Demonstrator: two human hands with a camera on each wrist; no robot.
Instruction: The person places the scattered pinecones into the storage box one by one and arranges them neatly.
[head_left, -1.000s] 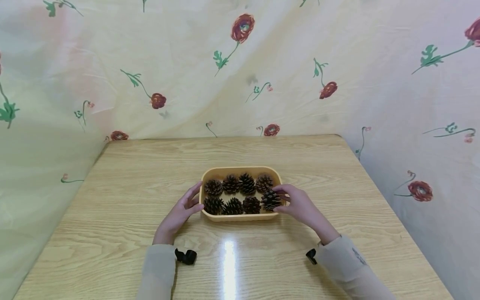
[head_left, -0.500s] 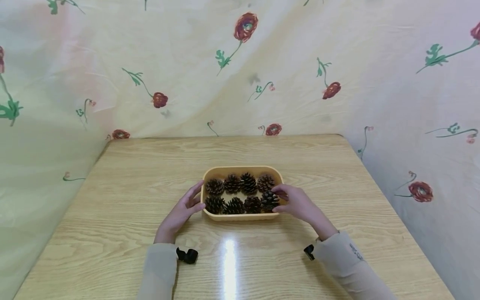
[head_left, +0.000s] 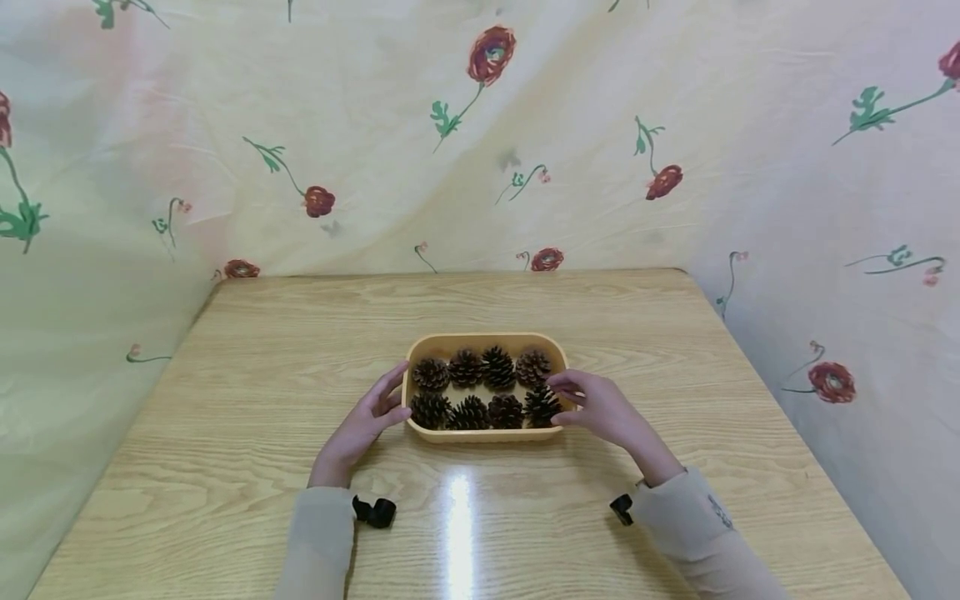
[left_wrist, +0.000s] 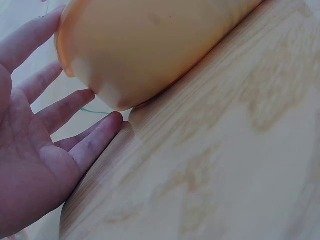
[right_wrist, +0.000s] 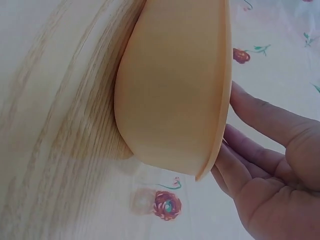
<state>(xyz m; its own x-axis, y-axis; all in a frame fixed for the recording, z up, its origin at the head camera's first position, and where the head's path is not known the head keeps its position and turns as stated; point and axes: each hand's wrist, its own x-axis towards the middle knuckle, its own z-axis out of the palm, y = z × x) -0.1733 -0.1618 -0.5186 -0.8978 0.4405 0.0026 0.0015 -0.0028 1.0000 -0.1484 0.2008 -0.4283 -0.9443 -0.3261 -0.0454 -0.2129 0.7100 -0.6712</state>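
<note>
A shallow orange-yellow plastic box (head_left: 480, 435) stands on the wooden table, with several brown pine cones in two rows inside. My left hand (head_left: 367, 425) is at the box's left end, its fingers spread and nearly straight against the wall and rim. My right hand (head_left: 600, 408) reaches over the right end, with fingertips right beside the front-right pine cone (head_left: 540, 408), which sits in the box. From the right wrist, the hand (right_wrist: 275, 170) shows with its thumb and fingers at the rim, the tips hidden behind the box wall (right_wrist: 170, 85).
The light wooden table (head_left: 300, 333) extends around the box on all sides. Floral cloth (head_left: 390, 167) hangs behind and at both sides of it. A black wrist camera (head_left: 375, 512) sits at the left cuff and another black wrist camera (head_left: 622, 509) at the right cuff.
The front-right pine cone, earlier between my right fingers, now sits lower in the box, and those fingers have eased slightly away to the right. My left hand stays at the box's end.
</note>
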